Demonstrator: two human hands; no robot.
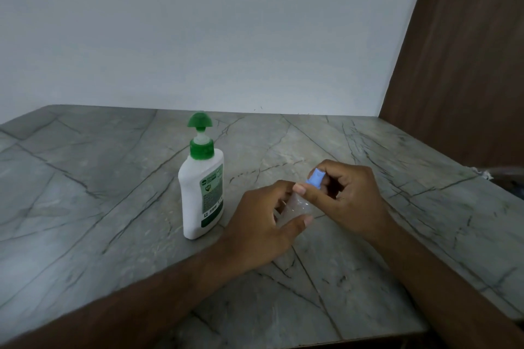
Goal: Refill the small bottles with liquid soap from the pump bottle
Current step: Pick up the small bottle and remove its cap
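Clear plastic small bottle (297, 207) sits gripped in your left hand (263, 224) while your right hand (346, 198) pinches its blue cap (315, 177), beside the pump bottle (202, 187) mid-surface.

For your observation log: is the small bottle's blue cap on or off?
On: the blue cap sits atop the small bottle, pinched by the right hand.

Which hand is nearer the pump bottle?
Left. The left hand holds the small bottle just right of the pump bottle; the right hand pinches the blue cap farther right.
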